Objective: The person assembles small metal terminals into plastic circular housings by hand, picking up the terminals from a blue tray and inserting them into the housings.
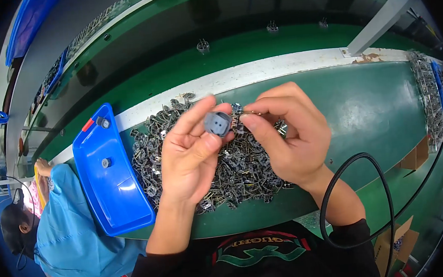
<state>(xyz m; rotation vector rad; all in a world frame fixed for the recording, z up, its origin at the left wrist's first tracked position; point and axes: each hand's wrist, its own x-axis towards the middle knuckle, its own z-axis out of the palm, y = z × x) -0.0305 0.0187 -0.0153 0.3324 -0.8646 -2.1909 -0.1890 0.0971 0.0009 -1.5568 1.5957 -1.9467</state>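
Note:
Between the thumb and fingers of my left hand [188, 151] is a small grey plastic housing [217, 123], squarish with rounded corners and two small dark holes in its face. Close to its right side, my right hand [296, 132] pinches a small metal piece with thin pins [238, 120]. Whether the two parts touch I cannot tell. Both hands are held over a heap of small dark parts with metal pins [240, 173] on the green worktable [359, 107].
At the left stands a blue tray [112, 186] with two small grey parts in it. Beyond a white ledge [288, 65], a green conveyor belt carries several parts [203, 46]. A black cable [387, 193] loops at the right. A co-worker in blue [77, 223] sits at the left.

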